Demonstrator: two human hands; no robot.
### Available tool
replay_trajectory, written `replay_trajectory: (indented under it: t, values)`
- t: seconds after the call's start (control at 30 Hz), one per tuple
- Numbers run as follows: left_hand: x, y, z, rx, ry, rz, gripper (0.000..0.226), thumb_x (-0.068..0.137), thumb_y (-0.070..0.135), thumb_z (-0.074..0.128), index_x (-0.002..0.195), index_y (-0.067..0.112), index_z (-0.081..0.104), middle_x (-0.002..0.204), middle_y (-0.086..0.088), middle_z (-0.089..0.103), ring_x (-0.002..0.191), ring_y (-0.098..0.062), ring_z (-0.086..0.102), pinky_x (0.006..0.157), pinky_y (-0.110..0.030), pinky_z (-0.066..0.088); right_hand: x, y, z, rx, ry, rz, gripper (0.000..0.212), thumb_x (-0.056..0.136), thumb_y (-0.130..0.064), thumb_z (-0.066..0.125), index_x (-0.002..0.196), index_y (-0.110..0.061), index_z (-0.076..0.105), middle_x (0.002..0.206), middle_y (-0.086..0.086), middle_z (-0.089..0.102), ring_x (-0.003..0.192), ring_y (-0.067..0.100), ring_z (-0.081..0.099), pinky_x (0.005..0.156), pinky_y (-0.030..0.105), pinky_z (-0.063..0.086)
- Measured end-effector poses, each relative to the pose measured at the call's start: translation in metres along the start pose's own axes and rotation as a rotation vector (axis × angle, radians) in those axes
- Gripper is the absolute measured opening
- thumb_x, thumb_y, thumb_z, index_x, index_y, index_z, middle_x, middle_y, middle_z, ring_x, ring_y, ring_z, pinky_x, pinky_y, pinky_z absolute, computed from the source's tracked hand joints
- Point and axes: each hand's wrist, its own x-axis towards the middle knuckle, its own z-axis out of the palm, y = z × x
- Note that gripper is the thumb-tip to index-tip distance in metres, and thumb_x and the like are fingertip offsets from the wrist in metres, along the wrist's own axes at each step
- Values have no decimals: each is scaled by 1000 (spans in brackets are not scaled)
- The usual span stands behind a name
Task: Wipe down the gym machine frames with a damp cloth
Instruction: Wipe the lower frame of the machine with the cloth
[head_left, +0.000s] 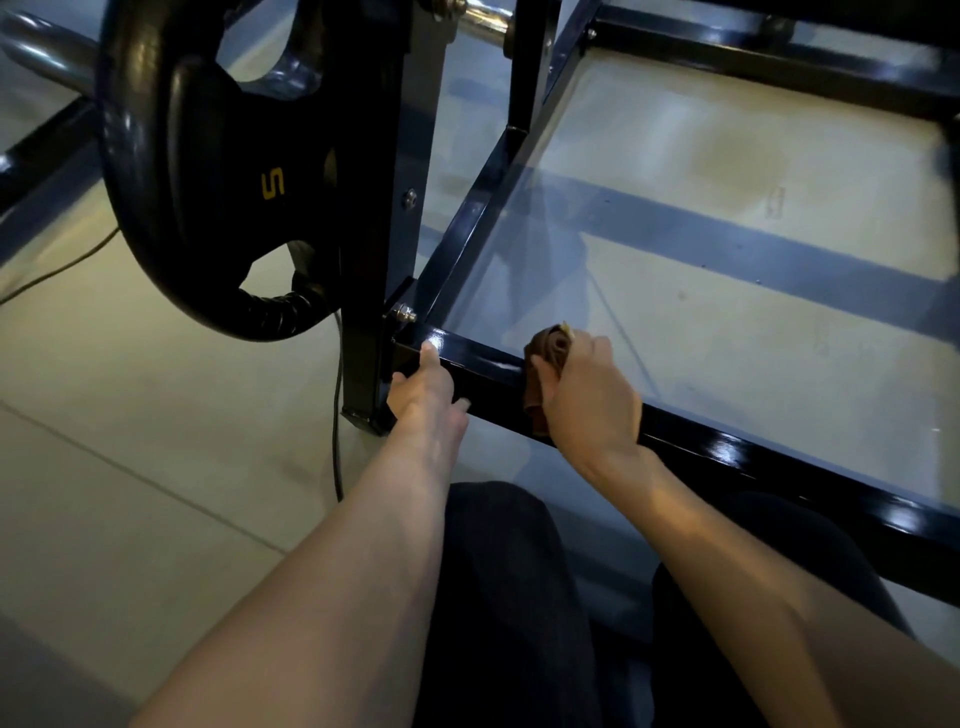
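A glossy black steel frame bar (727, 452) runs low across the floor from the middle toward the lower right. My right hand (587, 395) grips a brown cloth (540, 358) draped over this bar and presses it against the metal. Just to the left, my left hand (423, 387) holds the same bar near its bolted corner, fingers curled around it. A second black bar (467, 228) goes back from that corner.
A black weight plate marked 5 (218, 171) hangs on an upright post (374, 234) at the upper left. A thin cable (337, 441) trails down the pale floor beside the post. More black frame bars (779, 67) cross the far right. My dark-clothed knees (498, 597) are below.
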Motion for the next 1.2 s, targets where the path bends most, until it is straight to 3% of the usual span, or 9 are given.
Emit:
replay_trajectory:
  t: [0.23, 0.33, 0.43, 0.63, 0.8, 0.87, 1.0, 1.07, 1.2]
  values:
    - [3, -4, 4, 23, 59, 46, 72, 97, 52, 63, 158, 30, 33, 151, -10, 52, 132, -39, 57, 112, -48, 46, 11, 25, -3, 38, 37, 187, 42, 106, -45, 51, 124, -7, 52, 121, 18, 54, 101, 44, 62, 71, 41, 34]
    - [1, -5, 3, 41, 66, 63, 70, 98, 50, 63, 158, 28, 34, 150, -11, 53, 129, -39, 59, 110, -47, 48, 5, -11, 6, 55, 11, 75, 40, 107, -44, 50, 129, -11, 51, 121, 10, 52, 99, 36, 63, 68, 37, 34]
    - [2, -3, 3, 28, 43, 72, 69, 99, 48, 62, 159, 27, 33, 151, -12, 51, 128, -39, 60, 109, -48, 50, -5, 0, 0, -19, -28, -1, 41, 106, -49, 49, 133, -19, 51, 119, 6, 51, 93, 32, 65, 67, 39, 45]
    - [4, -4, 2, 81, -2, 114, 63, 104, 44, 57, 156, 17, 36, 148, -15, 53, 129, -35, 59, 101, -47, 55, 21, 18, 0, 73, 7, 214, 41, 106, -44, 51, 122, -6, 52, 122, 20, 53, 104, 46, 61, 72, 46, 37]
    - [-6, 1, 0, 11, 25, 46, 71, 102, 42, 62, 161, 25, 28, 153, -19, 46, 129, -42, 56, 105, -48, 53, -1, -28, 5, 47, -123, -24, 38, 107, -47, 49, 133, -19, 50, 123, 6, 49, 97, 33, 64, 68, 40, 44]
    - [-2, 4, -3, -42, 18, 14, 75, 100, 49, 62, 161, 23, 27, 159, -18, 38, 132, -45, 52, 102, -51, 54, -7, -6, -3, 2, -81, -10, 37, 105, -48, 50, 133, -23, 52, 121, 5, 51, 95, 32, 66, 70, 39, 47]
    - [8, 8, -7, -81, -6, -12, 76, 99, 54, 59, 160, 20, 30, 160, -15, 35, 141, -47, 41, 98, -57, 55, 2, 19, -7, 6, 25, 142, 42, 106, -45, 51, 125, -7, 53, 120, 16, 55, 98, 45, 64, 68, 41, 37]
    - [10, 7, -8, -69, 3, -21, 76, 98, 54, 60, 160, 19, 31, 159, -17, 35, 141, -48, 41, 97, -58, 55, 10, -2, 1, 66, -12, 158, 41, 106, -43, 52, 124, -7, 53, 121, 17, 54, 103, 44, 62, 71, 43, 37]
    - [14, 9, -9, -84, -18, 2, 78, 97, 51, 63, 159, 18, 30, 159, -20, 33, 142, -49, 38, 95, -62, 55, -2, -30, 0, 70, -165, -18, 40, 106, -47, 49, 137, -21, 49, 125, 5, 51, 105, 33, 63, 74, 41, 44]
